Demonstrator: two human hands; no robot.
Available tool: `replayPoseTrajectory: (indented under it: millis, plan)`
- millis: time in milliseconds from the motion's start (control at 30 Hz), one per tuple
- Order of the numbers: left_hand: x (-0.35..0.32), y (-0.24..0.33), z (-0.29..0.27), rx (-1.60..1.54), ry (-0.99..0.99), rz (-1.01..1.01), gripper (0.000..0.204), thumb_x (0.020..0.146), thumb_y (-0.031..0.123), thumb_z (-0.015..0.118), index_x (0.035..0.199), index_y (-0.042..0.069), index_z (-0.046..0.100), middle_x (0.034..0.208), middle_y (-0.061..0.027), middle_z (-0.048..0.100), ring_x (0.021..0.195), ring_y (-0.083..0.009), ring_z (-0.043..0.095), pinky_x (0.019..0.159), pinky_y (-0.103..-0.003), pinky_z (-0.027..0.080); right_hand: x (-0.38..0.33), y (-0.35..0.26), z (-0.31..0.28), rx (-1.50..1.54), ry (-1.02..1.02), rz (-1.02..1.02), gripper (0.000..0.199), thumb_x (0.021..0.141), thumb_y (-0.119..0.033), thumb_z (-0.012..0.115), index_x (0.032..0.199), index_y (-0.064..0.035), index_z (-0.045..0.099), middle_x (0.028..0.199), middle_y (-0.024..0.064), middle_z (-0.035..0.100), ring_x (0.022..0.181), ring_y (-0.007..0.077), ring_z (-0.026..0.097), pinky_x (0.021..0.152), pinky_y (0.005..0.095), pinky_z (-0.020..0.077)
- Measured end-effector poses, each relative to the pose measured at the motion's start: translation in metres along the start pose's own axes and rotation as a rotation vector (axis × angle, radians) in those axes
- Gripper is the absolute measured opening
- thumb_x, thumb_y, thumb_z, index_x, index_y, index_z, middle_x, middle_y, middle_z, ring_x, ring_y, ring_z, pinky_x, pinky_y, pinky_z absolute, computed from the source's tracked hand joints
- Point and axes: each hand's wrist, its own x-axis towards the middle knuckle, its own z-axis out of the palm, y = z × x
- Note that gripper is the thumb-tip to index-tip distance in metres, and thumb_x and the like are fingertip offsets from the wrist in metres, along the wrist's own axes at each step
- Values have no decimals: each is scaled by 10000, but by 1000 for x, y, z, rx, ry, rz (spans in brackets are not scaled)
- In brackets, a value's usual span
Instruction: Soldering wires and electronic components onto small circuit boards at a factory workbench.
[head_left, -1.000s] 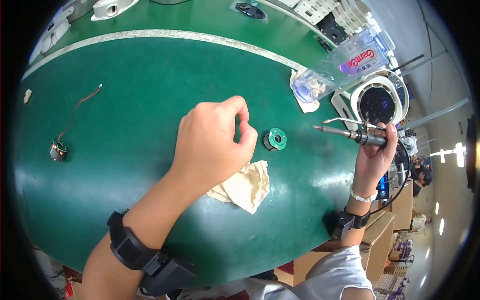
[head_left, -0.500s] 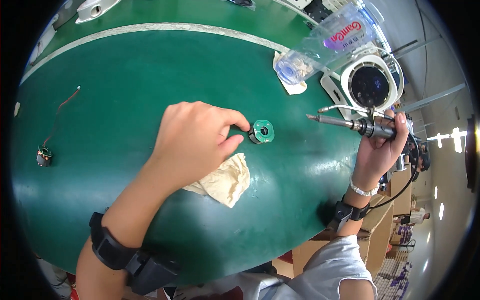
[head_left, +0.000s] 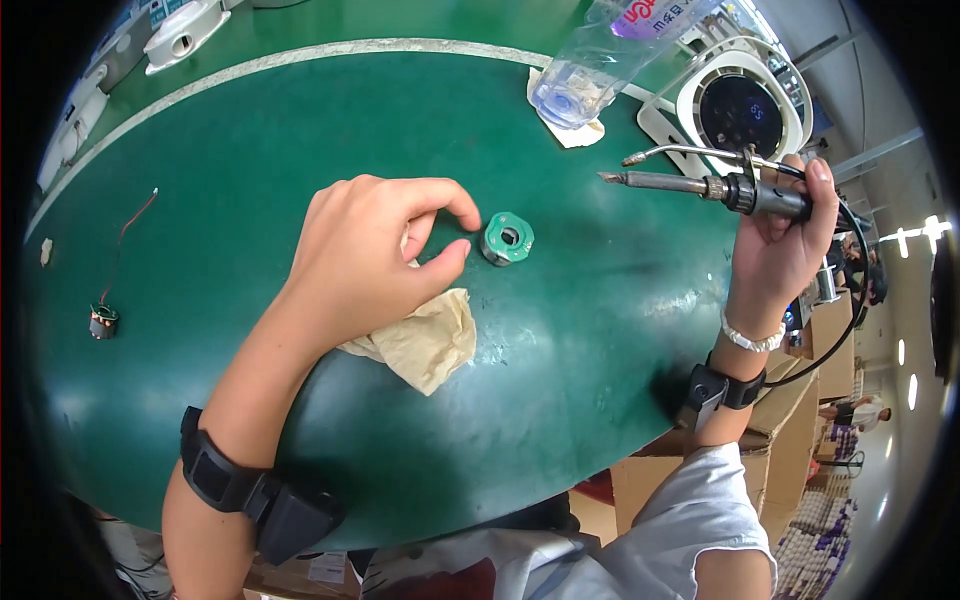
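Observation:
My left hand (head_left: 365, 245) is open, thumb and index finger curved apart with nothing between them. Just right of its fingertips stands a small motor part (head_left: 508, 238) with a green ring-shaped circuit board on top and a dark hole in the middle; a narrow gap seems to separate them. Beneath the left hand lies a crumpled cream cloth (head_left: 430, 345), partly covered. On the right, my right hand (head_left: 790, 235) is closed around the handle of a soldering iron (head_left: 745, 190). Its tip points left, above the table, and a thin metal tube runs alongside it.
Far left on the green table (head_left: 400, 460) sits another small motor part (head_left: 103, 320) with a red wire. At the back right are a clear plastic bottle (head_left: 575, 90) lying on a pale cloth, and a round white device (head_left: 745, 105) with a dark display. A cardboard box (head_left: 690, 480) stands below the table's right edge.
My left index finger, which reached to the motor part's edge, has drawn back and bent. The iron is still in my right hand, slightly farther right. The whole view has shifted a little.

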Motion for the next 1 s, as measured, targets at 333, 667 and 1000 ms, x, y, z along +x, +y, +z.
replayPoseTrajectory:
  millis: [333,667,1000]
  plan:
    - [0,10,4,-28,68,58,270,561,125,733,812,97,639,428,20,203,385,-83,246,416,-245,198,0,1,2,-11,40,74,134,798,-135,533,710,-57,470,597,-8,453,436,35,298,445,160,278]
    - [2,4,11,-122,157,68,264,570,75,703,826,89,641,442,16,208,403,-93,233,423,-246,202,-1,32,-4,10,8,173,92,775,-119,544,719,-60,501,578,-21,431,455,36,314,432,161,258]
    - [0,5,4,-4,-17,28,371,528,129,745,877,94,624,450,23,213,397,-89,250,425,-248,220,2,32,-5,10,85,152,100,767,-137,574,803,-58,523,643,1,522,434,36,354,395,150,274]
